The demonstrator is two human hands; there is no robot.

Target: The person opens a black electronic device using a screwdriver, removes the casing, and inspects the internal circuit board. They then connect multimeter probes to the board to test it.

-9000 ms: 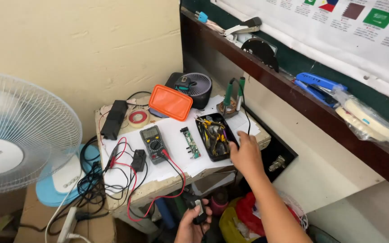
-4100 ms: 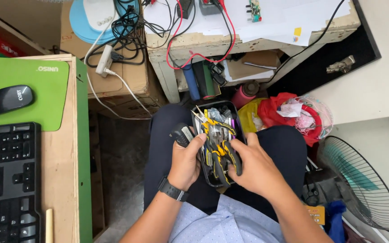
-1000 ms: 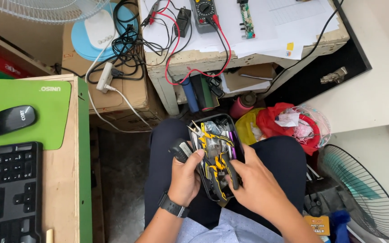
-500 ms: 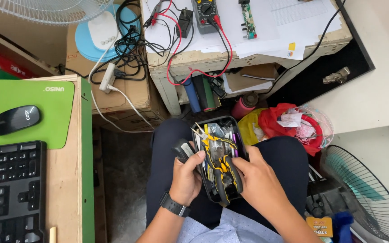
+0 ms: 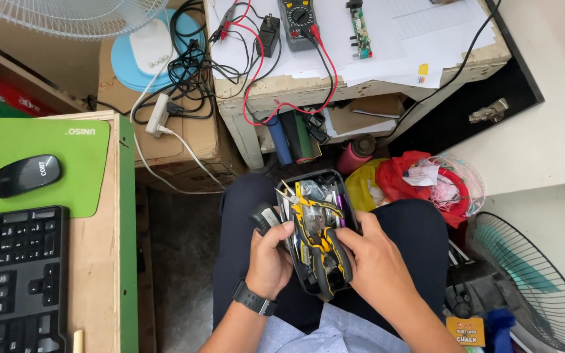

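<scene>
Two hands | left hand (image 5: 271,256) fingers clamped on black tool tray (image 5: 320,236) | right hand (image 5: 371,261) fingers gripping yellow-handled pliers (image 5: 316,234)

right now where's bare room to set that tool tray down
Free: the white paper right of the circuit board, and the wooden strip between the keyboard and the green edge. Crowded: cables by the multimeter. Both left hand and right hand hold the tray on the lap.

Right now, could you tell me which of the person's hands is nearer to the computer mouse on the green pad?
Left. The left hand grips the tool tray's near side, toward the mouse; the right hand lies beyond the tray.
</scene>
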